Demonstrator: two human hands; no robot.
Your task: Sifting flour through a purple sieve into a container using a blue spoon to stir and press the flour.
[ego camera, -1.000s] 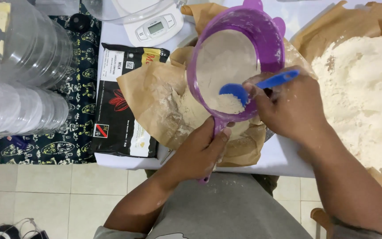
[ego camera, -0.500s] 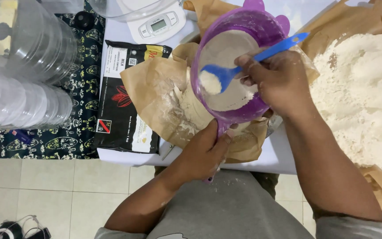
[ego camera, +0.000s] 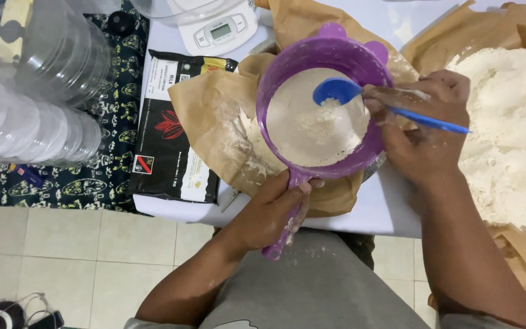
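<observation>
My left hand (ego camera: 274, 210) grips the handle of a purple sieve (ego camera: 287, 73), held over brown paper (ego camera: 214, 128) dusted with sifted flour. A thin layer of flour with small lumps lies on the sieve's mesh (ego camera: 315, 125). My right hand (ego camera: 424, 131) holds a blue spoon (ego camera: 336, 90) by its handle; the spoon's bowl rests inside the sieve near its far right rim, against the flour.
A big heap of flour (ego camera: 512, 128) lies on brown paper at the right. A black packet (ego camera: 168, 137) lies left of the sieve, a white kitchen scale (ego camera: 217, 30) stands behind it. Stacked clear plastic containers (ego camera: 38, 91) fill the left. Tiled floor (ego camera: 62, 256) shows below the white table (ego camera: 372, 213).
The spoon has tipped its flour into the sieve and swung from the left side to the far right rim. My right hand moved right and turned, the handle now pointing right.
</observation>
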